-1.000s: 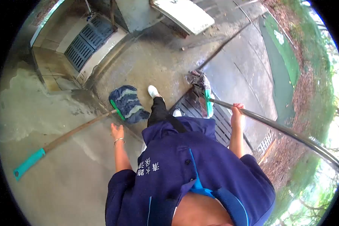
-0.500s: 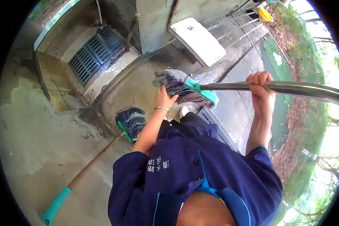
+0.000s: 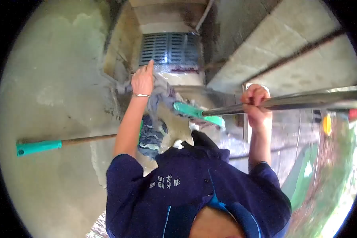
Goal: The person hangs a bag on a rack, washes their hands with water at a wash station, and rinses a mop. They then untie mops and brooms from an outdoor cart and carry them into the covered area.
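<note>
My right hand [image 3: 257,104] is closed around the metal pole of a mop [image 3: 226,108], held across in front of me. The mop's green head bar [image 3: 186,110] is off the ground, with wet grey strands [image 3: 159,91] hanging from its left side. My left hand [image 3: 142,81], with a bracelet at the wrist, grips a bunch of these strands, one digit pointing forward. Below my left forearm a second mop lies on the floor, with dark striped strands [image 3: 150,137] and a teal-ended wooden handle [image 3: 95,139]. My forearm hides part of it.
A basin recess with a dark slatted grate [image 3: 168,48] and tiled walls is straight ahead. A concrete wall [image 3: 281,51] rises at the right. The concrete floor [image 3: 55,103] looks wet. A yellow object [image 3: 327,125] and greenery are at the far right.
My view has turned left, bringing the grate to the middle. My left hand has moved forward and left, drawing the mop strands out toward the basin. My right hand still holds the pole.
</note>
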`<state>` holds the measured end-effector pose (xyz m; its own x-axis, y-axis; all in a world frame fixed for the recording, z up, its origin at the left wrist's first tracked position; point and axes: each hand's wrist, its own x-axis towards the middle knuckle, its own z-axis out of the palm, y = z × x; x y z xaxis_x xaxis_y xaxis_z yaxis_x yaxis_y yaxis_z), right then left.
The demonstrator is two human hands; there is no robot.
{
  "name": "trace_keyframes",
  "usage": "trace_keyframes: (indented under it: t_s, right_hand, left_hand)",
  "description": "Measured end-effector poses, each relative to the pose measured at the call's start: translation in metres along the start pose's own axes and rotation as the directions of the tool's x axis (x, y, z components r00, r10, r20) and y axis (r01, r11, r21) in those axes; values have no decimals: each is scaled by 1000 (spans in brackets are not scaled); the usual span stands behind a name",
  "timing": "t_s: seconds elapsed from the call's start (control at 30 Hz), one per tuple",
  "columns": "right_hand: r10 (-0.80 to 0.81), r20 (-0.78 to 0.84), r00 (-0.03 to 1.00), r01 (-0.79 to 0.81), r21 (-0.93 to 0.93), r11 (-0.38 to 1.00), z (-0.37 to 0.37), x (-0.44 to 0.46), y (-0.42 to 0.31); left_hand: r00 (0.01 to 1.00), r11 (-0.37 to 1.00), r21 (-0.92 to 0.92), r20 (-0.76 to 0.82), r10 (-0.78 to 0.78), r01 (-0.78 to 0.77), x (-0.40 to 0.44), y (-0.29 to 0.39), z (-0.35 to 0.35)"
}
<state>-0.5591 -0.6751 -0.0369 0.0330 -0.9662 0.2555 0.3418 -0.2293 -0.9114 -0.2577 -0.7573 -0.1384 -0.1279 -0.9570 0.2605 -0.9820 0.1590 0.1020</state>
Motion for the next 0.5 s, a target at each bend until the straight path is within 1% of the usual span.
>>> trace_keyframes:
  t_s: [0.03,0.07,0.1,0.17,0.2,0.23,0.3,0.33,0.37,0.4,0.43,0.5]
  right_hand:
    - [12,25,1000,-13,54,998,2,18,13]
    - [38,14,999,-39,46,998,5,35,24]
    - [22,70,997,-26,46,999,5,52,36]
    - [67,20,998,-68,61,996,21,72,52]
    - [38,3,999,-38,23,999,27,86,63]
    - [52,10,999,-53,65,997,32,98,74]
    - [43,19,999,-44,29,999,43,127,98]
    - [-33,63,997,35,-30,999,44,145,117]
    - [-42,57,997,44,-35,998,50,158,117]
    - [-128,50,991,132,-87,987,50,175,128]
    - [-227,56,972,233,-137,963,52,196,137]
    - [-253,49,966,258,-122,958,66,229,122]
  left_hand:
    - [992,997,30,-109,-67,71,4,-4,3]
    - [968,989,50,-217,-127,141,5,-9,7]
    - [961,983,68,-232,-153,173,-2,-9,7]
    - [969,974,-140,-148,-199,178,-46,-4,3]
    - [970,961,-197,-107,-219,195,-69,-4,8]
    - [969,943,-255,-70,-237,212,-97,-2,14]
    - [893,789,-422,147,-426,446,-149,0,20]
    - [837,700,-478,168,-520,531,-180,-7,33]
    - [776,602,-528,197,-599,599,-211,-11,41]
    - [619,435,-495,307,-723,752,-235,-10,35]
    - [438,244,-452,397,-807,858,-255,-12,31]
    - [277,72,-524,325,-904,849,-312,-20,53]
